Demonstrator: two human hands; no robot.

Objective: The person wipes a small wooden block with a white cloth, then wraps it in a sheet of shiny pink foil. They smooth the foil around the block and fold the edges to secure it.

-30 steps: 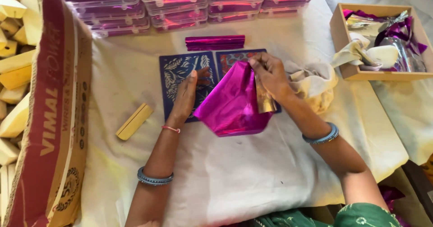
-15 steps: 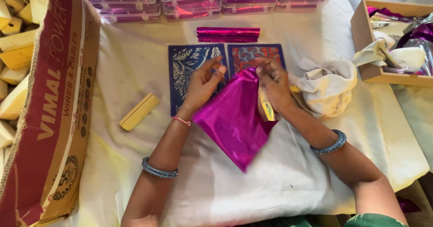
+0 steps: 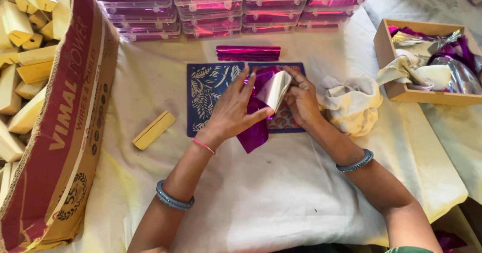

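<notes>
Both hands are pinching the magenta foil sheet [image 3: 258, 127]: left hand [image 3: 233, 111] fingers spread flat over it, right hand [image 3: 301, 99] fingers gripping its folded silvery edge. The foil sits on the blue patterned mat [image 3: 208, 89]. Just above the mat lies a foil roll [image 3: 248, 52], left of it a wooden block [image 3: 154, 130].

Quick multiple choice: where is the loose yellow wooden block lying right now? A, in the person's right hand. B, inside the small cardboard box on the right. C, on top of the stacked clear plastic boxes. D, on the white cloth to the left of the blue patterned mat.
D: the loose yellow block lies alone on the white cloth, left of the blue patterned mat, clear of both hands.
</notes>
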